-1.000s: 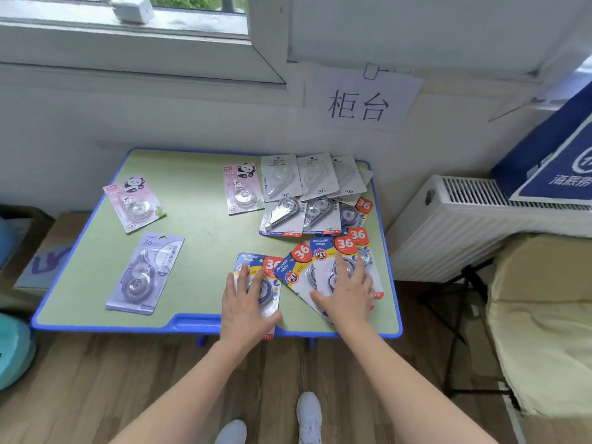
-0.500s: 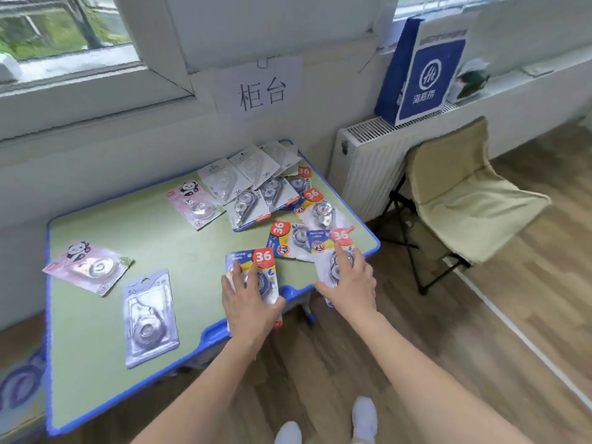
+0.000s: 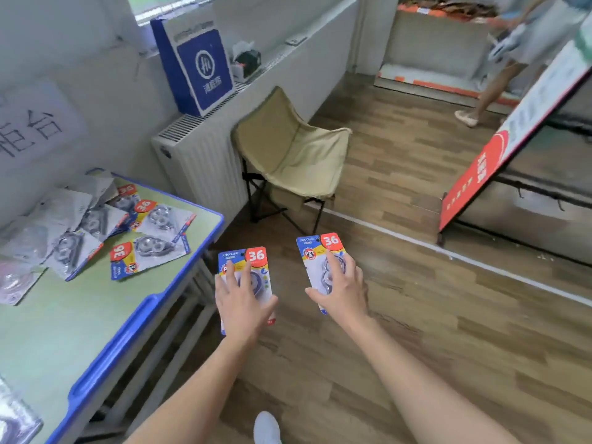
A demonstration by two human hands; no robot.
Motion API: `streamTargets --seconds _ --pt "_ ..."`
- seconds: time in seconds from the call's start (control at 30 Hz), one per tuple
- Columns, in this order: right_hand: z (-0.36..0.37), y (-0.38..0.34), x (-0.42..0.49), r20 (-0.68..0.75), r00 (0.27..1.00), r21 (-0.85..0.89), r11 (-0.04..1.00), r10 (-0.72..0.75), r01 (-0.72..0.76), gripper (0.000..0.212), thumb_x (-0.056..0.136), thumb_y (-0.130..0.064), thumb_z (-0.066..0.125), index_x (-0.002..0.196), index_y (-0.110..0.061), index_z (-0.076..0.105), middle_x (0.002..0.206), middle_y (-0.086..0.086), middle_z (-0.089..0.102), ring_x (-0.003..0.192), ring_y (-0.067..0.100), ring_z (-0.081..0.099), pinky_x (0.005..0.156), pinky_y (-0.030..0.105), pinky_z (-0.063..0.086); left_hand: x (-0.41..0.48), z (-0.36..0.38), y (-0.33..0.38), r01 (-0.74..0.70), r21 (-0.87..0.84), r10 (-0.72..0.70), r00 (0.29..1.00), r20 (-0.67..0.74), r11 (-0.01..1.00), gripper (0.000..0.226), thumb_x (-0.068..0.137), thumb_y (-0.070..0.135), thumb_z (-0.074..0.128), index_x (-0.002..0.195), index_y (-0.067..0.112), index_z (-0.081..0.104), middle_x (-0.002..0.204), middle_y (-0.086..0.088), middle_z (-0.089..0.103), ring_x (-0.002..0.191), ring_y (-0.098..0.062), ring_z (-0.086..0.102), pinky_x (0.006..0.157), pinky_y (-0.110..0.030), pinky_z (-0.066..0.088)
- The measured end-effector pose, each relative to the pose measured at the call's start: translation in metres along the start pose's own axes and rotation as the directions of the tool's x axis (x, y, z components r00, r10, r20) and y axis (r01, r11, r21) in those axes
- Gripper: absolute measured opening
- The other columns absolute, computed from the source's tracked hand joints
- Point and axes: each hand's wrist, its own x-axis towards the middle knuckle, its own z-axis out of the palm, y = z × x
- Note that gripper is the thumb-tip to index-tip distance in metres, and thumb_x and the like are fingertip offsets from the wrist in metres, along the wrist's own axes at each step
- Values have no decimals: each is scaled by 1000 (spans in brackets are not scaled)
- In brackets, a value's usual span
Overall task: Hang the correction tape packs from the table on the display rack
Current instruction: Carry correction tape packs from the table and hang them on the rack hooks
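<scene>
each hand [image 3: 243, 299] [image 3: 341, 291] grips 1 flat, glossy carded pack [image 3: 256, 257] [image 3: 315, 251] — rectangular.

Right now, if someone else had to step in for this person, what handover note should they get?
Left hand: holds the left pack, fingers over its front.
Right hand: holds the right pack likewise.
Both packs are in the air, clear of the table.
Done: two packs picked up. None seen hung.
Left: carry them to the rack, likely the grey hooked panel at right, hang them, then fetch the remaining packs on the table.
</scene>
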Motion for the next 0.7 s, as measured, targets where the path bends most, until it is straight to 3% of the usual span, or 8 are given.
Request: streamTargets --seconds 0.13,0.3,0.6,0.7 --pt "-43 85 -39 -61 990 17 992 127 -126 87 78 -50 67 149 -34 19 151 1 20 130 25 30 102 33 30 -41 39 65 -170 -1 169 983 65 985 87 62 49 50 143 18 40 153 -16 27 136 -42 24 112 -42 20" --pt "-95 197 -97 -123 954 26 962 272 -271 89 79 -54 67 150 -33 17 153 4 17 137 26 24 108 33 26 -107 102 152 -370 -39 372 919 132 928 90 59 58 37 138 16 50 146 -22 37 128 -48 33 107 -48 29" --pt "-173 354 -186 -257 843 85 880 472 -467 90 79 -58 64 150 -31 16 154 6 15 137 27 24 108 37 25 -214 196 297 -583 -102 585 759 285 806 86 64 44 66 143 20 41 153 -15 26 134 -41 25 111 -44 23" --pt "-192 389 -200 -308 789 129 845 532 -519 90 79 -58 64 150 -31 17 153 5 17 135 27 26 108 38 28 -236 218 333 -620 -133 628 718 300 773 89 60 46 56 144 21 40 154 -13 25 137 -39 22 112 -43 21"
